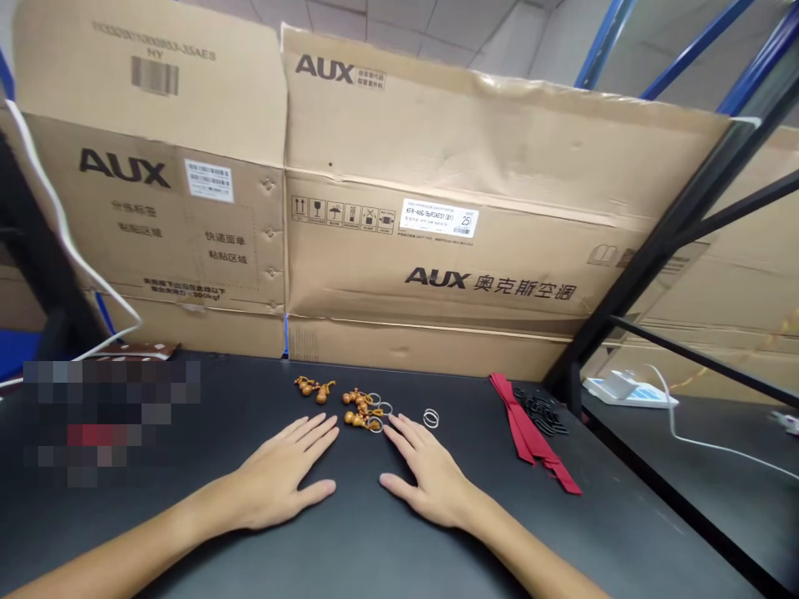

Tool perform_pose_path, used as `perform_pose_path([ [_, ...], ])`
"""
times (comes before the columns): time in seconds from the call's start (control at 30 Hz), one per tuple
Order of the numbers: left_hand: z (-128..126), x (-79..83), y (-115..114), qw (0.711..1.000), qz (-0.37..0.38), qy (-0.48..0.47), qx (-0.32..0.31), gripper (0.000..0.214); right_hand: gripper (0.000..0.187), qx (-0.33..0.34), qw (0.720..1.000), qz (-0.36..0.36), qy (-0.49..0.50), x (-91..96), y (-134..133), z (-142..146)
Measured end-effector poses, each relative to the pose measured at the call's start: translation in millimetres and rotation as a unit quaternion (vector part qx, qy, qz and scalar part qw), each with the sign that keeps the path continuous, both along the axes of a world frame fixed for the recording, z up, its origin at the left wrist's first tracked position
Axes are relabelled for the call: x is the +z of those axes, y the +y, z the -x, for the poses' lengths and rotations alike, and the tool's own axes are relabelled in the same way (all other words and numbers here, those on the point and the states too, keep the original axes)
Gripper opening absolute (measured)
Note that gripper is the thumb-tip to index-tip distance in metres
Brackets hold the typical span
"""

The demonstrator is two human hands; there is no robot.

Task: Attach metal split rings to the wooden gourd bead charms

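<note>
Resting flat on the black tabletop (387, 566), the left hand (280, 474) lies open, its fingers (312, 437) released and empty, pointing up and right toward a row of small orange-brown gourd charms (314, 388). A second cluster of gourd charms (357, 409) sits just ahead, between both hands, its long axis running sideways. Steel key rings (375, 424) at its right end almost touch the open, empty fingers of the right hand (430, 482), the nearer hand. Further right lie a loose ring (430, 418), a red ribbon (530, 428) and small black pieces (540, 412).

My left hand (275, 476) and right hand (432, 481) are bare — long, slim fingers, short nails — and so are my forearms (109, 559).
</note>
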State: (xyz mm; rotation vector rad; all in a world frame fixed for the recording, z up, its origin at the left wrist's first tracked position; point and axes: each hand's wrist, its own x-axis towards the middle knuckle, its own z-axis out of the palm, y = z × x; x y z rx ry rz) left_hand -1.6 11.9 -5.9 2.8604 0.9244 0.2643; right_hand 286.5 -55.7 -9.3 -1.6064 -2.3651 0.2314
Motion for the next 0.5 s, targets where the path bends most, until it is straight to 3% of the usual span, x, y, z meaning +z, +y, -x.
perform_pose_path([
  [0.27, -2.9, 4.8, -1.3, 1.000, 0.015, 0.006, -0.006, 0.068, 0.073, 0.011, 0.999, 0.037, -0.038, 5.1, 0.8, 1.6],
  [0.5, -1.3, -0.2, 1.7, 1.000, 0.002, 0.002, -0.011, 0.068, 0.073, 0.014, 0.998, 0.046, -0.031, 2.1, 2.5, -0.6],
])
